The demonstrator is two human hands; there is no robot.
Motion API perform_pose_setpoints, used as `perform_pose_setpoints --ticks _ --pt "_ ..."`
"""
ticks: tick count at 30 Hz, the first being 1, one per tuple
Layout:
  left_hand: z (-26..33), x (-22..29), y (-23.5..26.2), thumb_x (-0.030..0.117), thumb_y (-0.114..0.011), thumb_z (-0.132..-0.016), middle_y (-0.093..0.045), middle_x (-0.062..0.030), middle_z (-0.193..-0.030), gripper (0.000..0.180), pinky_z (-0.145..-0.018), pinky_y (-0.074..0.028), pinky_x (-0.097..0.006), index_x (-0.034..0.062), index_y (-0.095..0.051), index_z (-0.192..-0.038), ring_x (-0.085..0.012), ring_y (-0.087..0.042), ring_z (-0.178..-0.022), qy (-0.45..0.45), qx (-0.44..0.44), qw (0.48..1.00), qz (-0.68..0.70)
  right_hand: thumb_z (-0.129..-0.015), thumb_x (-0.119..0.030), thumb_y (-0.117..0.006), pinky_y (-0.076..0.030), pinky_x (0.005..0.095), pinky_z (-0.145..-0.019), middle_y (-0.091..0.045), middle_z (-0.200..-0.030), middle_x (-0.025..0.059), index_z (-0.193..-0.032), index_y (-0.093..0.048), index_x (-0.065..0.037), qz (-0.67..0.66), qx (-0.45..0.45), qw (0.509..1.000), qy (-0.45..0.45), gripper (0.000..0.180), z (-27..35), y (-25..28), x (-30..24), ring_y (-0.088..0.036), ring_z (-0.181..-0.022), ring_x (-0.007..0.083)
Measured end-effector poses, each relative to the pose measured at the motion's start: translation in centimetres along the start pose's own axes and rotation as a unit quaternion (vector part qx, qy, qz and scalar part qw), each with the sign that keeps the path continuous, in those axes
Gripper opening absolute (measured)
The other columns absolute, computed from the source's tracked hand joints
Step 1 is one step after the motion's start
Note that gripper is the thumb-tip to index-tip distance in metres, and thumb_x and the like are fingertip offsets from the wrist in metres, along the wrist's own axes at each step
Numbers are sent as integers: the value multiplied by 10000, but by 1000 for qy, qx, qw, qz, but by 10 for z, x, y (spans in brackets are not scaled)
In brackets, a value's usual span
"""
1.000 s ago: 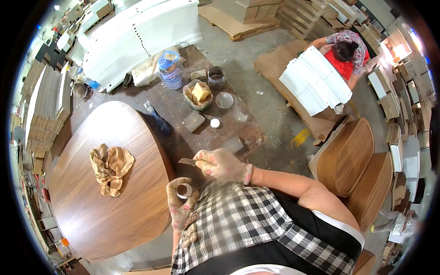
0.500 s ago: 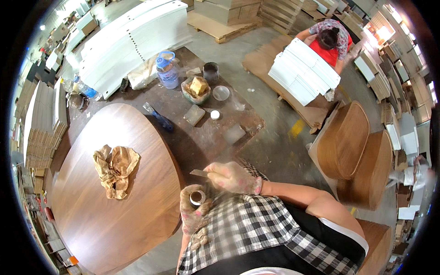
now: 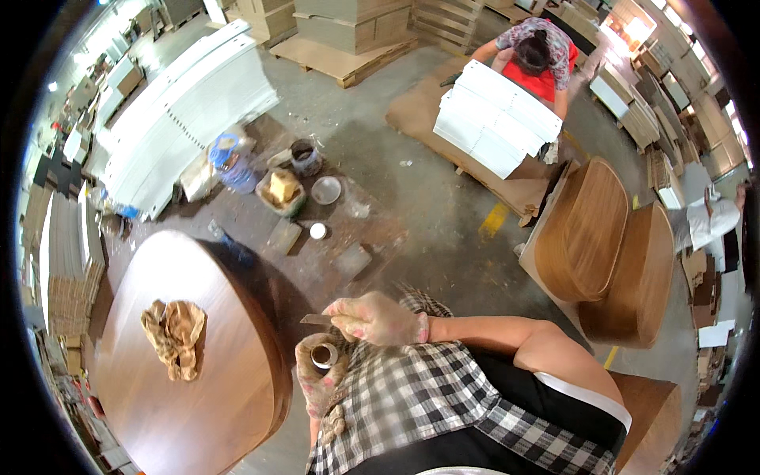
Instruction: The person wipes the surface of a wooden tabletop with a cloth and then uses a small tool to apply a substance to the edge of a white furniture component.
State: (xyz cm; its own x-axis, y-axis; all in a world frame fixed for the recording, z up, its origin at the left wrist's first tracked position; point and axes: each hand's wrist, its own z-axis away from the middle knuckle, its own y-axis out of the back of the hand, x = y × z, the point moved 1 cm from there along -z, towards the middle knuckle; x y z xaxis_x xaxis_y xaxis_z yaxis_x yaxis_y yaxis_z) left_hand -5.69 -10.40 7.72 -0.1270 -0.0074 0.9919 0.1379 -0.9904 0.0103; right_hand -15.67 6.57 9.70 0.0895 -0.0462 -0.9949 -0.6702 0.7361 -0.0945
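Here, the right hand point(image 3: 384, 319), gloved, is clamped on a blade point(image 3: 315, 320), tip pointing left. The left hand point(image 3: 319, 389), also gloved, is closed round a jar point(image 3: 324, 355): mouth up, brown inside. Jar is beside the checked garment point(image 3: 412, 380); blade shows just beyond it. Off left, oval wooden tabletop point(image 3: 226, 396) with a crumpled tan rag point(image 3: 174, 336) lying on it. Beyond the hands: blue-topped jug point(image 3: 236, 168), tub point(image 3: 291, 207) with a yellow lump point(image 3: 283, 186) in it, dark cup point(image 3: 305, 158), clear dish point(image 3: 325, 190); white lid point(image 3: 318, 231) near a grey block point(image 3: 283, 237). Right side, curved wooden parts point(image 3: 582, 245). Farther off, a co-worker point(image 3: 542, 51) bends over stacked white panels point(image 3: 497, 119).
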Motion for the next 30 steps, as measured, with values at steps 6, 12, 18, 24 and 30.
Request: perform_pose_setpoints --ticks 6,12,18,24,30 --pt "-27 2 -62 21 -757 -768 -594 -94 -1202 505 -884 -486 -293 40 -515 -1212 -145 -594 -995 43 -53 997 36 -942 7 -506 -487 263 -647 -587 -748 35 -1231 -540 81 28 24 999 4 300 12 72 5 -546 -658 95" --pt "-47 8 -108 29 -768 -756 -604 -79 -1179 507 -881 -476 -282 39 -520 -1199 -132 -592 -979 53 -55 997 -12 -988 -78 -545 -471 249 -654 -574 -808 -9 -1213 -572 49 -29 41 998 -40 260 29 124 12 -512 -714 58" --pt "-58 13 -124 -2 -797 -746 -607 -78 -1167 509 -901 -472 -293 43 -529 -1177 -142 -592 -1006 40 -73 996 -8 -983 -86 -574 -469 249 -689 -613 -884 13 -1231 -566 53 -40 26 998 -50 284 30 143 18 -505 -764 53" --pt "-62 16 -114 -59 -753 -727 -608 -54 -1088 438 -882 -481 -287 41 -566 -1110 -140 -586 -989 53 -47 997 12 -990 -140 -571 -499 281 -632 -640 -763 45 -1161 -608 6 62 77 994 51 228 19 134 23 -593 -692 98" --pt "-84 3 -98 -57 -738 -737 -597 -42 -1071 450 -882 -484 -285 26 -560 -1143 -138 -589 -987 5 -103 994 37 -959 -136 -599 -514 317 -716 -699 -892 154 -1162 -627 -19 102 96 990 -14 237 14 119 7 -677 -826 180"
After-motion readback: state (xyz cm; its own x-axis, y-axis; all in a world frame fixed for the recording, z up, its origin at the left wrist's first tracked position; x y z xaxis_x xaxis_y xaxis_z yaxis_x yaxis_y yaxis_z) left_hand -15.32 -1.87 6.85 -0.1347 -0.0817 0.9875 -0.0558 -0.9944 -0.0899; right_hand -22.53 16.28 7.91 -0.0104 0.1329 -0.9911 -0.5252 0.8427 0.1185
